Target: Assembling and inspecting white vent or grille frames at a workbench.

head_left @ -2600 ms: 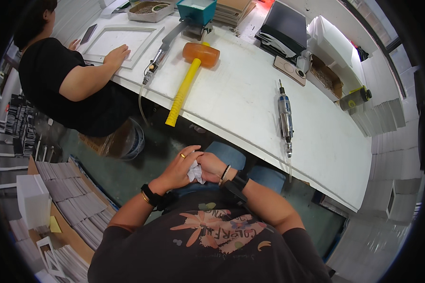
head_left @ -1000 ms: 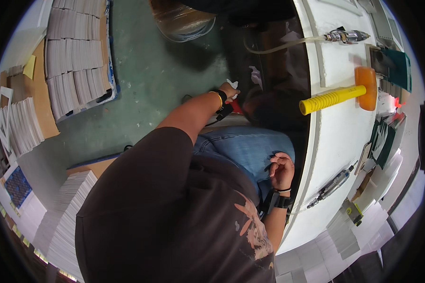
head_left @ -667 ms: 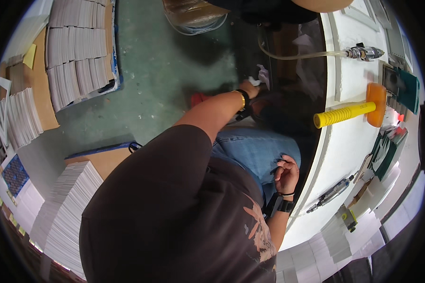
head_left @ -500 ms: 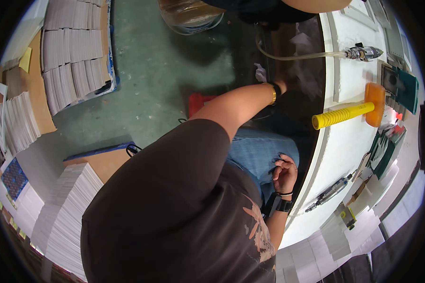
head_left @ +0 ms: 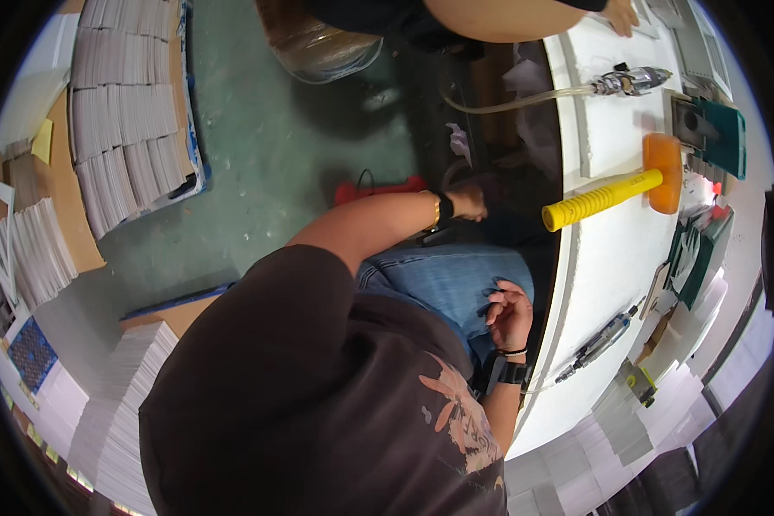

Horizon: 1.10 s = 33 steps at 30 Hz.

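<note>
My left hand (head_left: 469, 203) hangs low between my jeans-clad leg and the dark space beside the table. A black band and a gold one circle that wrist, near a red object (head_left: 380, 188) on the floor. Shadow and blur obscure its fingers, so I cannot tell what they hold, if anything. My right hand (head_left: 510, 315) rests at my thigh by the table edge, fingers loosely bent and apart, with nothing seen in them; a black watch is on that wrist. Nearest on the white table (head_left: 589, 284) lies a mallet (head_left: 606, 198) with yellow handle and orange head, touched by neither hand.
An air tool (head_left: 632, 81) with a clear hose and another slim one (head_left: 600, 344) lie on the table. Teal holders (head_left: 721, 138) line its far side. Another person's arm (head_left: 507, 17) reaches over the top. Stacked sheets (head_left: 120, 112) stand on the left; a wrapped roll (head_left: 322, 43) sits beyond.
My left hand has drawn back from the dark space under the table toward my leg. My right hand stays at my thigh. The other person's hand now shows on the table.
</note>
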Tool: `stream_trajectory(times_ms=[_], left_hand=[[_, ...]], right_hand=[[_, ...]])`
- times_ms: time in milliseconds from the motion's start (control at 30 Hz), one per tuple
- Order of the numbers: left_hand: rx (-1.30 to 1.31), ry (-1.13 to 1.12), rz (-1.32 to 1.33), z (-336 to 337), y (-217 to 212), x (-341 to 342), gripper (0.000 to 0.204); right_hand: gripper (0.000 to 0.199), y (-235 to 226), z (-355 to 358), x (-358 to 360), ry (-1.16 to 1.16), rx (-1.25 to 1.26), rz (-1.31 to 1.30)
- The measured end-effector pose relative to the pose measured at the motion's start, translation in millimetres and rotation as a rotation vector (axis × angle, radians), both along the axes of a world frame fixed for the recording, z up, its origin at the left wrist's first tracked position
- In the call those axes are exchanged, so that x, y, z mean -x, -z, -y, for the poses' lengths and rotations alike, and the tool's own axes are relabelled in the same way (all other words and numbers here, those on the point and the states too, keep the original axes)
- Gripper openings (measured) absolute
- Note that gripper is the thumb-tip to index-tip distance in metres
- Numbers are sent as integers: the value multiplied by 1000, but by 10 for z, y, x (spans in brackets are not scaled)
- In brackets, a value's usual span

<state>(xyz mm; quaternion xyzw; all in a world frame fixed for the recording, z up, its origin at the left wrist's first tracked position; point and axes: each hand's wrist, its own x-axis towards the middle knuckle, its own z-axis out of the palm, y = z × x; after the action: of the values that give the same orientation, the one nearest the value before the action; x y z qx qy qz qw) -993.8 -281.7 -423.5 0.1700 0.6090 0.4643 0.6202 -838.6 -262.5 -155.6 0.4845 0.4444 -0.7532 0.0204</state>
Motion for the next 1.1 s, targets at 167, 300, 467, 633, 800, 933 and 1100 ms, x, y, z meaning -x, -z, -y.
stream_trajectory(times_ms=[167, 300, 467, 633, 800, 933, 1100], left_hand=[[-109, 10, -117, 415, -842, 268, 17], [-241, 131, -369, 741, -753, 510, 35], [-286, 392, -547, 662, -1841, 482, 37], [-467, 385, -568, 675, -2653, 102, 25], [-626, 393, -525, 446, -3263, -75, 18], [-728, 291, -587, 313, -3633, 75, 16], [-692, 19, -1044, 58, -3832, 532, 30]], right_hand=[[19, -139, 4, -93, -86, -15, -23], [28, -534, 88, 70, -342, -183, -74], [24, -1211, -385, -506, 25, -894, -49], [46, -1075, -1008, -1096, -39, -1779, 553], [59, -936, -1149, -1169, 85, -1315, 510], [61, -880, -1249, -1083, 58, -1306, 611], [52, -795, -1350, -1002, 17, -1383, 696]])
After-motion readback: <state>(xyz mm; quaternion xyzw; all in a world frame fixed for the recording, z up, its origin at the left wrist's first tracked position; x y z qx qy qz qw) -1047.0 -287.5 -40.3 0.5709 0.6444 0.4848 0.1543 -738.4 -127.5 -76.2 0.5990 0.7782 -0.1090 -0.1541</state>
